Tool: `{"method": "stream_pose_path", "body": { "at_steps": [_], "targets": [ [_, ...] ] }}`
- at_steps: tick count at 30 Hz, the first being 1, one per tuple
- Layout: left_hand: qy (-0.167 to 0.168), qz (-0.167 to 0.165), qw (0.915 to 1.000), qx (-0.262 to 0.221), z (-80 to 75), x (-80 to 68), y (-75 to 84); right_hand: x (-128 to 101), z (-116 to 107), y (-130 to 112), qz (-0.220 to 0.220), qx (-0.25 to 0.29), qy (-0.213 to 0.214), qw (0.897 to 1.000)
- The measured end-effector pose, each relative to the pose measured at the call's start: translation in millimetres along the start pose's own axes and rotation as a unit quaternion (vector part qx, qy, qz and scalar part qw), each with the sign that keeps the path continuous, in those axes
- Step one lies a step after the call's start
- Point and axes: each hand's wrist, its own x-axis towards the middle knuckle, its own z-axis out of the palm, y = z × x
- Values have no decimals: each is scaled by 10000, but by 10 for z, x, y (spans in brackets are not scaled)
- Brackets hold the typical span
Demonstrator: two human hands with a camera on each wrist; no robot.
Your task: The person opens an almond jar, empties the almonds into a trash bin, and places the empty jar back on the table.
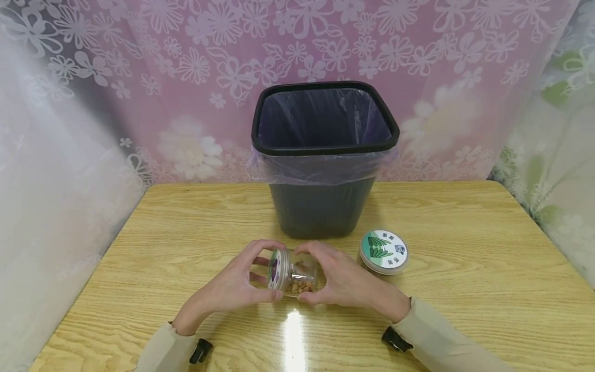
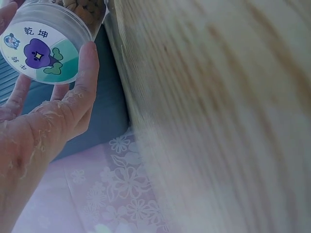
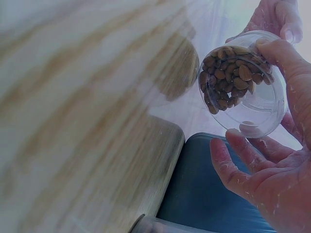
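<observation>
- The small clear plastic jar of brown nuts [image 1: 299,276] is held on its side just above the wooden table [image 1: 465,310], in front of the black bin with its purple liner [image 1: 321,155].
- The left hand [image 1: 237,284] is curled round its lidded end; most of the lid [image 2: 41,48] label shows, part of it cut off.
- The right hand [image 1: 346,281] grips the base, hiding half the jar.
- A second round tub with a green-printed lid [image 1: 384,251] sits just right; its contents are hidden.

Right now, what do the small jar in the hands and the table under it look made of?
The small clear round jar looks like transparent plastic: the brown nuts show through its wall and base. Its grey lid seems matte plastic with a printed label. The light wooden table shows wood grain under a glossy finish, perhaps laminate.
</observation>
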Motion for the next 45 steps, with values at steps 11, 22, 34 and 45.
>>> {"method": "stream_pose_path", "body": {
  "at_steps": [11, 22, 34, 45],
  "targets": [
    [96, -233, 9997, -68, 0, -9, 13, 15, 9, 4, -116, -67, 39, 9999],
    [181, -508, 9985, -27, -5, -9, 17, 11, 6, -3, -28, -27, -18, 10000],
    [271, -660, 9974, 86, -2, 1, 27, 7, -1, -12, 3, -16, -32, 10000],
    [275, -739, 9968, 109, -12, -11, 28, 6, 10, -2, -37, -15, -5, 10000]
  ]
}}
